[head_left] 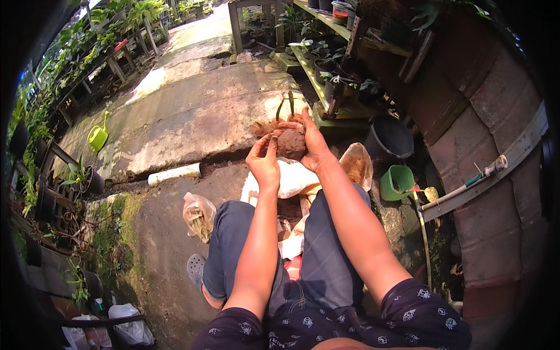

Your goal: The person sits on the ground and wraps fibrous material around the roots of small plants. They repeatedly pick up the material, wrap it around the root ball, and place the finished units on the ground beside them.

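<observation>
Between both hands, held up beyond my knees, is a rounded ball of brown soil (292,144). My left hand (264,162) pinches its left side, with dirt on the fingertips. My right hand (316,146) cups it from the right, fingers partly behind it. Just past the hands, small green shoots (291,104) rise from brown fibrous clumps (262,128); whether these touch the fingers I cannot tell. Below, a white sack (297,177) lies open between my legs with dark material inside. A plastic bag of brown fibre (356,162) stands to its right.
A green plastic container (397,182) and a black pot (389,136) stand at right, near wooden plant shelves (313,74). At left are a clear bag of dry material (199,216), a white pipe (174,174) and a lime-green watering can (97,138) on the concrete slabs.
</observation>
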### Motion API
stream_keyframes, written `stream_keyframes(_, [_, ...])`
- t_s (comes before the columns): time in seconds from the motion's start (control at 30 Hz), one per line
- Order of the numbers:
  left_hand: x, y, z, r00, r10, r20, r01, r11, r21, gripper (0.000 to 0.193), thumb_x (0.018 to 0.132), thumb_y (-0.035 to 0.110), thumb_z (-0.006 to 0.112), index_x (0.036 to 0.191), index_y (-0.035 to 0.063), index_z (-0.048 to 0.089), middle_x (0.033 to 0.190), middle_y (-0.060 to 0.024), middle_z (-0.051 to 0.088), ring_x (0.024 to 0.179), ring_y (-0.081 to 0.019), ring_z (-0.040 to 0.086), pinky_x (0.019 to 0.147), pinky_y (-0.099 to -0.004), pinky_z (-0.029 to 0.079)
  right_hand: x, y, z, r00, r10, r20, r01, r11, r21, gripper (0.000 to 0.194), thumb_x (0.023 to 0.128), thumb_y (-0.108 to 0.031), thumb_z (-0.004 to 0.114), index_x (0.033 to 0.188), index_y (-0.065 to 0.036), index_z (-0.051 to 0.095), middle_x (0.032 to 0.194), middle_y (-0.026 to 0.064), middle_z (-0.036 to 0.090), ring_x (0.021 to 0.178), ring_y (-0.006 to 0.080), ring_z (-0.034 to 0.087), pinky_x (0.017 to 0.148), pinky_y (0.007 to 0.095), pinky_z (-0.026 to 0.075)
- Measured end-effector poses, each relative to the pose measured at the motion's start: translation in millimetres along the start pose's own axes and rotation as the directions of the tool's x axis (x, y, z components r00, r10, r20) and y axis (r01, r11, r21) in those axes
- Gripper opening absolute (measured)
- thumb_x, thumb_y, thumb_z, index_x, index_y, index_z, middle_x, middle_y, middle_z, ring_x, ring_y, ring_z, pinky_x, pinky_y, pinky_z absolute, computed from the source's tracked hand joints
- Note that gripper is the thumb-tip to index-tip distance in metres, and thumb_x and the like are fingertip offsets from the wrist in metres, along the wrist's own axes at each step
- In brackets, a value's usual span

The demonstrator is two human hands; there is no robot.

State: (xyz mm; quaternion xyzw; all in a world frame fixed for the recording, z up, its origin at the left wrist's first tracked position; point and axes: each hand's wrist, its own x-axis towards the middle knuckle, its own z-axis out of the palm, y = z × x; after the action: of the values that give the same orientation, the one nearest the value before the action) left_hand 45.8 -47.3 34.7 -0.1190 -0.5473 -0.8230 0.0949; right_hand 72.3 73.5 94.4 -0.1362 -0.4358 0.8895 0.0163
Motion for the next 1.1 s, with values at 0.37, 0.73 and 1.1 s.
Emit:
stream_keyframes(0.37, [2.9, 25.3, 2.0, 0.997, 0.069, 0.022, -0.071, 0.993, 0.098, 0.022, 0.101, 0.003, 0.066, 0.12, -0.0043, 0.074, 0.111, -0.0094, 0.077, 0.104, -0.0136, 0.069, 0.097, -0.0293, 0.052, 5.5, -1.6, 4.8, 0.997, -0.083, 0.009, 0.083, 0.99, -0.118, 0.096, 0.095, -0.09, 0.028, 0.12, -0.006, 0.067, 0.101, 0.0078, 0.069, 0.09, 0.0217, 0.071, 0.084, 0.0375, 0.059])
stream_keyframes(0.73, [8.6, 65.0, -42.9, 0.85, 0.085, 0.52, -0.34, 0.843, 0.418, 0.057, 0.087, 0.026, 0.078, 0.139, 0.0048, 0.065, 0.141, -0.0145, 0.065, 0.136, -0.0277, 0.058, 0.116, -0.0417, 0.042, 7.5, 31.8, 34.7, 0.994, 0.09, 0.063, -0.089, 0.996, -0.005, 0.095, 0.1, -0.082, 0.03, 0.142, 0.0, 0.05, 0.127, 0.0181, 0.061, 0.11, 0.0263, 0.07, 0.089, 0.0403, 0.061])
stream_keyframes(1.1, [41.9, 108.5, -116.5, 0.755, -0.312, 0.576, -0.068, 0.837, 0.542, 0.057, 0.099, 0.032, 0.072, 0.145, 0.0009, 0.061, 0.13, -0.0138, 0.071, 0.117, -0.0176, 0.066, 0.105, -0.0344, 0.051, -10.0, 72.8, 81.6, 0.973, 0.113, 0.201, -0.119, 0.993, 0.014, 0.081, 0.103, -0.075, 0.04, 0.13, -0.001, 0.061, 0.113, 0.0141, 0.07, 0.105, 0.0256, 0.072, 0.094, 0.043, 0.061])
